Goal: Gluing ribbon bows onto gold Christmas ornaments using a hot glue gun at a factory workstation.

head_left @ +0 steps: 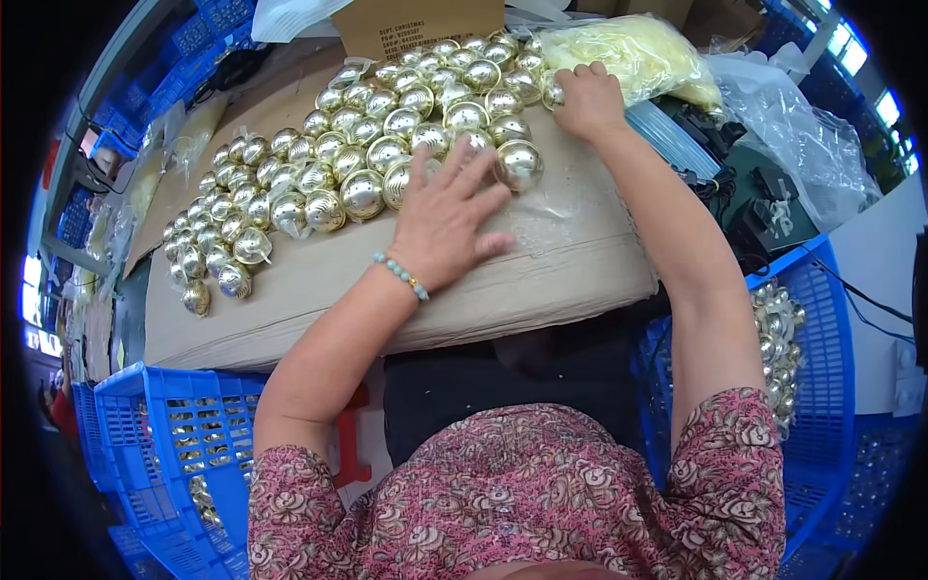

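Note:
Shiny gold ball ornaments point(363, 193) lie in rows on a cardboard-covered table point(387, 300), many with engraved stripes. My left hand point(447, 217) rests over the near edge of the rows, fingers spread, slightly blurred; its fingertips reach the balls, and nothing shows in its grasp. Beside its fingertips sits a larger-looking gold ball point(519, 165). My right hand point(590, 104) reaches to the far right end of the rows with its fingers curled. A gold ball point(553, 94) shows at the fingers' left side, partly covered by them.
A clear bag of pale yellow material point(628, 58) lies beyond my right hand. Behind the balls stands a cardboard box point(416, 24). Crumpled clear plastic point(793, 121) lies at the right. Blue crates point(208, 425) flank me; the right crate point(822, 338) holds bagged gold balls.

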### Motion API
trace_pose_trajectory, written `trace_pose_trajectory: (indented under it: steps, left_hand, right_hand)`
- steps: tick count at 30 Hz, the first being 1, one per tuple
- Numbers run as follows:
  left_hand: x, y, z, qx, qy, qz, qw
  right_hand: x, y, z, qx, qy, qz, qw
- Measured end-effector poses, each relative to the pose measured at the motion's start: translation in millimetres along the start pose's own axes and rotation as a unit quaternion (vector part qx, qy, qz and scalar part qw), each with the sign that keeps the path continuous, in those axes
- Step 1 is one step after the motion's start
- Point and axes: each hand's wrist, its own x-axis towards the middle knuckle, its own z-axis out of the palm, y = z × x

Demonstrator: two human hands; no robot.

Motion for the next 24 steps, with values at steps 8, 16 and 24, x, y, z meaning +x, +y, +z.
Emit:
trace_pose_trajectory:
  steps: [8, 16, 24]
  left_hand:
    - [17.5, -16.6, -10.1, -0.197, 0.262, -0.102, 0.939]
    - [50.0, 34.5, -34.4, -0.797, 0.170, -0.119, 0.567]
    - [30.2, 54.0, -29.3, -0.817, 0.124, -0.152, 0.543]
  right_hand:
    - [-44.4, 26.4, -48.4, 0.596, 0.035, -0.059, 0.800]
    - [-136.5, -13.8, -85.3, 0.529, 0.206, -0.134, 0.812]
    - [-168.9, -11.6, -64.0, 0.714, 0.143, -0.066, 0.682]
